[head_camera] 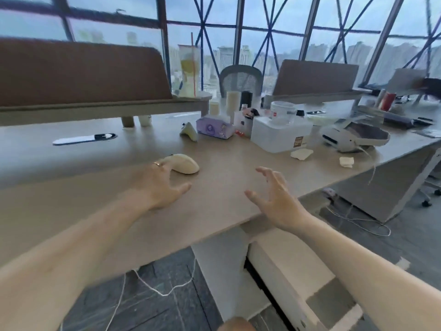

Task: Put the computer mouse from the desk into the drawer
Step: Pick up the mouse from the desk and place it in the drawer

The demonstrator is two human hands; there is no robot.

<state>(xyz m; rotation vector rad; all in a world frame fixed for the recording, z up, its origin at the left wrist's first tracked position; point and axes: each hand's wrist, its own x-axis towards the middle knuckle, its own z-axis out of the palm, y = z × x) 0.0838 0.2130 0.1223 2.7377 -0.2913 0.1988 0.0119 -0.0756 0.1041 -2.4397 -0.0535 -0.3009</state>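
- Right now the left hand [162, 185] lies flat on the desk [71, 187], fingers spread and gripping nothing, a ringed finger touching the back of the cream computer mouse [183, 163].
- Still on the desktop, the mouse sits just beyond those fingertips; I'd curl fingers and thumb round its sides before lifting, rather than nudging it away.
- Further right, the right hand [274, 197] hovers over the desk edge, fingers apart and empty.
- Below it, the white drawer unit [286, 271] stands under the desk; whether a drawer is open I cannot tell, so that free hand should pull one.
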